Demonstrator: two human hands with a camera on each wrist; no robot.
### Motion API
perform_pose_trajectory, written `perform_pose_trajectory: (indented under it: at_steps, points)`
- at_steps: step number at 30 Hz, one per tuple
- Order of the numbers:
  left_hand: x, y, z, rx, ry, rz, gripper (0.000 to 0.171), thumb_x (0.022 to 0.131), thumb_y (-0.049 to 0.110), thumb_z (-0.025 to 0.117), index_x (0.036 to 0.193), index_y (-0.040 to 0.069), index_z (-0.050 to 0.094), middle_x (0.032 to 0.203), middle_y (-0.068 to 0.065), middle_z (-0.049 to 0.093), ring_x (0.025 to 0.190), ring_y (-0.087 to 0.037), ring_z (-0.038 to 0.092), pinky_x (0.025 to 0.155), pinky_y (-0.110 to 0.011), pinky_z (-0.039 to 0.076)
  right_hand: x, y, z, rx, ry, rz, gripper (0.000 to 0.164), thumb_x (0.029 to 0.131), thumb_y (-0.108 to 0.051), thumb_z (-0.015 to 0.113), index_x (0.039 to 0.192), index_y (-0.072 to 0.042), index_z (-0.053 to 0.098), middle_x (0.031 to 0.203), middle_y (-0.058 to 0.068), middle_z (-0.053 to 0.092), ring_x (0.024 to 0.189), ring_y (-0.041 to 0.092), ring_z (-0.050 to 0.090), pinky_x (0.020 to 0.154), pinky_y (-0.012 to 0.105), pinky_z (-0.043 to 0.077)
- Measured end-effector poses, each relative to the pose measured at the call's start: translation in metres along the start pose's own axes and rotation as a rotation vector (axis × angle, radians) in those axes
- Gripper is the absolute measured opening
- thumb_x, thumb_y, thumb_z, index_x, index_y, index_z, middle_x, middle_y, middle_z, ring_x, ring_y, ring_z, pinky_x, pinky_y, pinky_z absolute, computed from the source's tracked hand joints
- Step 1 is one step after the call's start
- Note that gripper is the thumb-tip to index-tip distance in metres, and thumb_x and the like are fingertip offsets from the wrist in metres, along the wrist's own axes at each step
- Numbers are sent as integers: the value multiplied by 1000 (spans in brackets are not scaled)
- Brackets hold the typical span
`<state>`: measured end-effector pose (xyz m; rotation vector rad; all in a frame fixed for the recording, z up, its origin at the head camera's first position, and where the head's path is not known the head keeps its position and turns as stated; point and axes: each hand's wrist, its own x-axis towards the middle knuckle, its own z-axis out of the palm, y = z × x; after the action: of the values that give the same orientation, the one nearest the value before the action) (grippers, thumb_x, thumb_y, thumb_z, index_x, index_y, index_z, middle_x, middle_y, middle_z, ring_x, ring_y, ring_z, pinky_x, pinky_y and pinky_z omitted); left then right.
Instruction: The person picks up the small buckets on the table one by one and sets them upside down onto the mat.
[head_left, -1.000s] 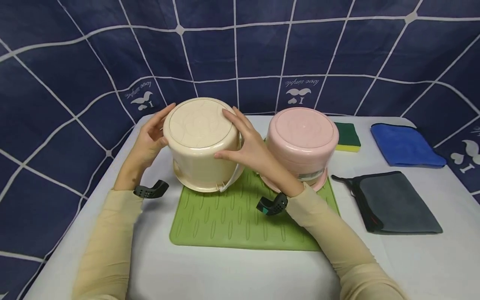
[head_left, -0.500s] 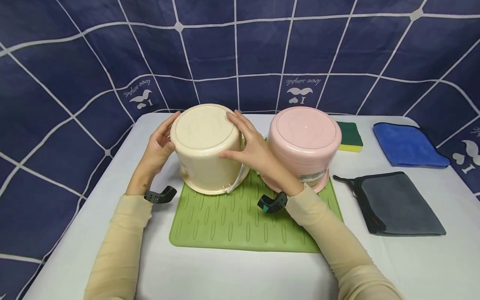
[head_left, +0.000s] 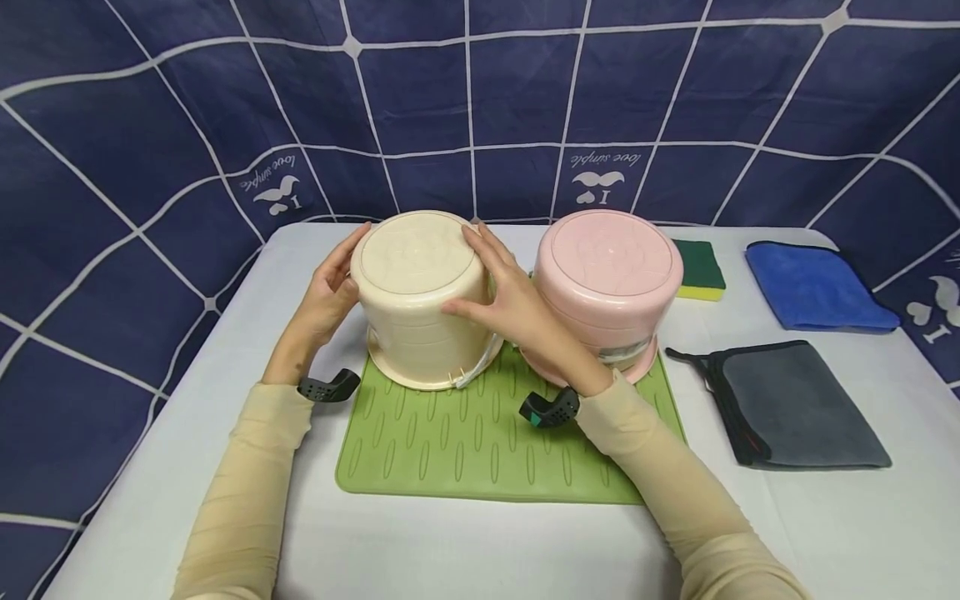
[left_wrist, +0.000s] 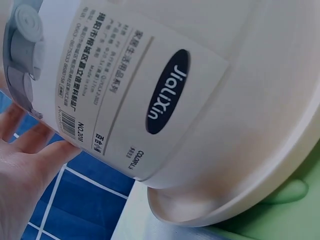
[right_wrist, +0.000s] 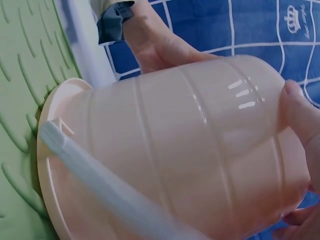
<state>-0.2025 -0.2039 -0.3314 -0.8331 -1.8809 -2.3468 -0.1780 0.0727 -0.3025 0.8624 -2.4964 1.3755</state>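
Note:
A cream bucket (head_left: 420, 333) stands upside down, its rim at the back left part of the green ribbed mat (head_left: 450, 450). My left hand (head_left: 326, 292) holds its left side near the top, thumb toward the front. In the left wrist view, that hand's fingers (left_wrist: 37, 145) lie along the bucket's wall beside a printed label (left_wrist: 135, 85). My right hand (head_left: 510, 300) grips the upper right side, thumb in front and fingers over the base edge. The bucket's white handle (right_wrist: 110, 185) hangs at the rim in the right wrist view.
A pink bucket (head_left: 611, 258), also upside down, stands close behind my right forearm. Further right are a green and yellow sponge (head_left: 699, 267), a folded blue cloth (head_left: 817, 287) and a folded grey cloth (head_left: 802, 408). A dark blue checked curtain (head_left: 517, 100) backs the table.
The cream bucket has shifted right and settled lower onto the mat, both hands moving along with it. Its handle has dropped nearer the rim. The pink bucket stays in place.

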Motion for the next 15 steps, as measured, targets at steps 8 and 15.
perform_pose_trajectory:
  at_steps: [8, 15]
  points:
    - [0, 0, 2, 5, 9, -19, 102, 70, 49, 75, 147, 5, 26, 149, -15, 24, 132, -28, 28, 93, -28, 42, -30, -20, -24, -127, -38, -171, 90, 85, -37, 68, 152, -17, 12, 154, -3, 6, 139, 11, 2, 110, 40, 0]
    - [-4, 5, -2, 14, 33, -46, 100, 71, 56, 70, 147, 7, 28, 149, -14, 24, 134, -30, 25, 98, -32, 38, -97, -35, -70, -154, -84, -213, 76, 86, -26, 69, 149, -18, 27, 149, 1, 30, 134, 22, 28, 104, 46, 28]
